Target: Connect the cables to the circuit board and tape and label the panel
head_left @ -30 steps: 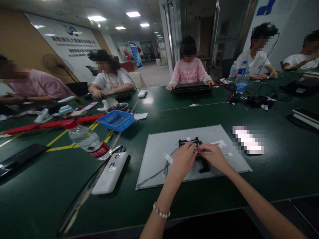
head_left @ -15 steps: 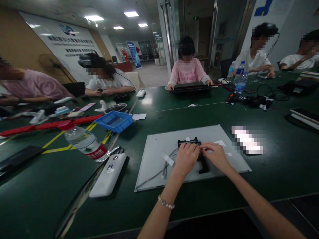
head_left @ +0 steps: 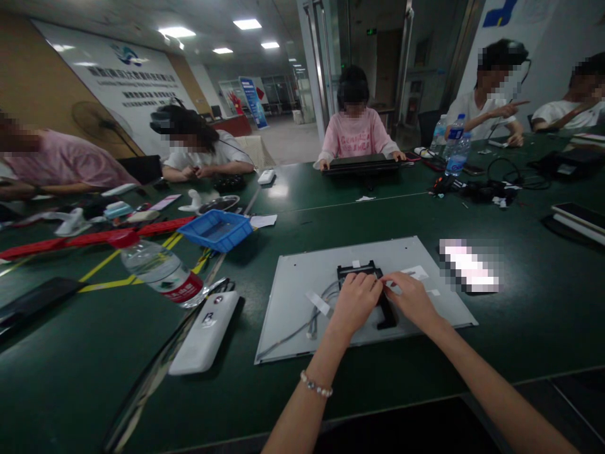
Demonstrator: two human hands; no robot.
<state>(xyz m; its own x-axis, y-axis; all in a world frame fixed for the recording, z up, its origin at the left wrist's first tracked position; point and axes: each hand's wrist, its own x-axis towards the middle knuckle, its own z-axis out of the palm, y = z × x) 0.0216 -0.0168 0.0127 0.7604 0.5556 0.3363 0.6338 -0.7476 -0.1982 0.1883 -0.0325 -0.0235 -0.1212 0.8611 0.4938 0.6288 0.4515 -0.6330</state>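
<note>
A pale flat panel [head_left: 297, 296] lies on the green table, with a black bracket [head_left: 386, 315] on its middle. Grey cables [head_left: 288, 335] run over the panel's left part, under a strip of white tape [head_left: 318, 302]. My left hand [head_left: 357, 299] rests over the bracket, its fingers curled and closed. Close beside it, my right hand [head_left: 409, 296] is closed in a pinch, its fingertips touching those of my left hand. Whatever lies between the fingertips is too small to make out.
Left of the panel are a white power bank [head_left: 205, 334], a tilted water bottle [head_left: 161, 268] and a blue tray [head_left: 217, 230]. A lit phone [head_left: 467, 266] lies to the right. Across the table, a person holds a dark panel [head_left: 362, 165]; other people sit on both sides.
My hands have shifted very slightly to the right over the bracket, still together. At the far right, a person's hand has lifted and points sideways.
</note>
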